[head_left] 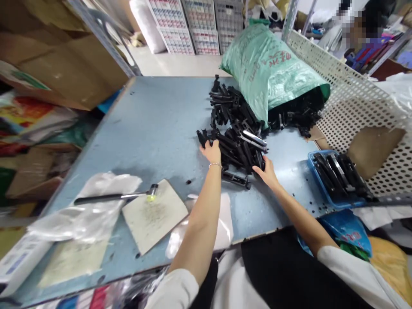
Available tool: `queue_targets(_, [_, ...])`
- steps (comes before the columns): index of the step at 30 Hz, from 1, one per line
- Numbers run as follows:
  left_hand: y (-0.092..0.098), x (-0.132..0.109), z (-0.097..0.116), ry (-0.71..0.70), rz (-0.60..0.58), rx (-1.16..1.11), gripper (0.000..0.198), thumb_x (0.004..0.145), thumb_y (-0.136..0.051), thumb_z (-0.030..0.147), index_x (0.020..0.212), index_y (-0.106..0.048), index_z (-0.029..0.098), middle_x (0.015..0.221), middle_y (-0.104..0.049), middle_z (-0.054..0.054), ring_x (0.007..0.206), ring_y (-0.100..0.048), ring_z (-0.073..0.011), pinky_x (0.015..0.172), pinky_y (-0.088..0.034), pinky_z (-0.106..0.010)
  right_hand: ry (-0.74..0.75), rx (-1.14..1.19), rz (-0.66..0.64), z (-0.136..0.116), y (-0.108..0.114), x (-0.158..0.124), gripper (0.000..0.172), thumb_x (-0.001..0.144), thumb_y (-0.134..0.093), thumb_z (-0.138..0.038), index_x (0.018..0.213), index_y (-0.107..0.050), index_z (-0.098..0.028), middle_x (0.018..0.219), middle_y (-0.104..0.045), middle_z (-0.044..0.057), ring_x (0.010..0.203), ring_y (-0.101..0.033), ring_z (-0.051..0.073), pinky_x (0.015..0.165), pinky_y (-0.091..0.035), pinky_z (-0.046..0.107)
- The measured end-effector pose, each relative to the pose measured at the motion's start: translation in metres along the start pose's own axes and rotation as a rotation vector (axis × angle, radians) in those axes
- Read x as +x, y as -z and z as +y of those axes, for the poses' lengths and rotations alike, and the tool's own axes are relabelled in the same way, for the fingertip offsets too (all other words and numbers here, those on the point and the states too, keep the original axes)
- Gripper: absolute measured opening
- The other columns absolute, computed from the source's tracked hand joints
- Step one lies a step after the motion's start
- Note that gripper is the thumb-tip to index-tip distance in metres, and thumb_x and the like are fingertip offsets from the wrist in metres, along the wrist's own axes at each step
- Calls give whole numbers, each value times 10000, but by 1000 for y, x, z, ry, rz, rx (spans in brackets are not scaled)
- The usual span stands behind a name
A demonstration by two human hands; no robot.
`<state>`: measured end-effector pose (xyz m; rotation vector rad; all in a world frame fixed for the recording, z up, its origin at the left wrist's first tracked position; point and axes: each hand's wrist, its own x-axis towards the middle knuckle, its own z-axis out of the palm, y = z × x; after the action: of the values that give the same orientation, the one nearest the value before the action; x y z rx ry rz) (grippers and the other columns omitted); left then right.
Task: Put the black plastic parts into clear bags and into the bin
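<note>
A heap of black plastic parts [234, 143] lies on the blue-grey workbench [151, 137], spilling from the mouth of a green woven sack [267, 64]. My left hand [210, 151] rests on the heap's near left side, its fingertips hidden among the parts. My right hand [266, 173] is at the heap's near right edge, its fingers curled around a black plastic part [259, 160]. A separate black part [236, 180] lies just below the heap, between my hands. Several parts in the heap have silver metal strips.
A blue plastic tray [334, 180] of black parts stands at the bench's right, against a perforated metal panel [357, 98]. At the near left lie a tool with a black handle [109, 198], a beige card [154, 214] and crumpled clear plastic [83, 210]. A person [360, 30] stands at the far right.
</note>
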<state>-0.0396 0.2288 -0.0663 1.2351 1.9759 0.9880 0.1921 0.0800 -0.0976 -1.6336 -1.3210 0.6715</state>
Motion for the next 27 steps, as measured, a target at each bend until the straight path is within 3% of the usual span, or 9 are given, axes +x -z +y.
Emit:
queue_targets(3, [-2, -32, 5, 83, -41, 24, 788, 985, -321, 578, 1557, -314, 37, 1666, -162, -298, 1572, -135, -415, 1244, -157, -612, 32, -93, -49, -2, 20, -1, 816, 700, -762, -411, 1404, -486, -106, 1392, -562, 215, 1303, -506, 358, 1140, -371, 535])
queue_targets(6, [14, -70, 1, 10, -140, 48, 937, 916, -424, 712, 1624, -183, 148, 1713, -30, -227, 1583, -67, -419, 1233, -173, -630, -132, 90, -117, -7, 54, 2, 718, 672, -786, -350, 1330, -556, -173, 1234, -668, 123, 1093, -629, 290, 979, -507, 465])
queue_targets(8, [25, -106, -9, -254, -305, 169, 1089, 791, -623, 746, 1637, -162, 238, 1729, 44, -155, 1580, 36, -434, 1238, -99, -645, -294, 338, -208, -12, 80, 1, 581, 672, -806, -334, 1202, -612, -198, 1038, -716, 62, 814, -645, 193, 749, -557, 338])
queue_targets(11, [25, -162, -26, -847, -588, 510, 1138, 657, -827, 646, 1606, -287, 326, 1735, 34, -102, 1559, 113, -475, 1206, 26, -705, -432, 606, -302, -22, 111, -10, 338, 769, -740, -379, 1020, -631, -182, 880, -728, 58, 587, -551, 115, 504, -476, 221])
queue_targets(13, [11, -184, -28, -1038, -559, 641, 1016, 731, -829, 495, 1595, -325, 316, 1733, -24, -117, 1567, 91, -461, 1192, 65, -719, -482, 754, -340, -28, 124, -23, 280, 855, -647, -413, 1000, -630, -174, 879, -740, 76, 562, -539, 106, 463, -463, 199])
queue_targets(17, [-29, -185, 4, -900, -395, 577, 808, 852, -668, 206, 1591, -339, 223, 1718, -93, -166, 1592, 20, -382, 1203, 88, -693, -554, 1068, -363, -36, 135, -61, 309, 944, -518, -417, 1052, -633, -152, 957, -753, 102, 559, -531, 94, 463, -477, 187])
queue_targets(21, [-43, -198, 39, -655, -552, 30, 710, 825, -685, 222, 1498, -479, 127, 1703, -161, -196, 1597, 18, -359, 1222, 89, -659, -575, 1308, -391, -39, 138, -110, 429, 947, -482, -503, 1087, -629, -125, 989, -731, 113, 555, -479, 81, 464, -469, 181])
queue_targets(24, [-27, -247, 31, -463, -836, -530, 564, 882, -640, 485, 1329, -626, 141, 1515, -525, -206, 1493, -374, -361, 1225, -266, -579, -576, 1422, -416, -38, 125, -148, 451, 946, -471, -568, 1061, -631, -162, 920, -710, 60, 517, -405, 75, 422, -419, 168])
queue_targets(27, [5, -299, 1, -255, -1076, -821, 661, 853, -605, 676, 1287, -618, 179, 1202, -719, -157, 1110, -689, -298, 969, -550, -456, -578, 1304, -540, -37, 103, -176, 493, 927, -469, -643, 1029, -641, -193, 851, -698, 33, 527, -451, 89, 454, -443, 199])
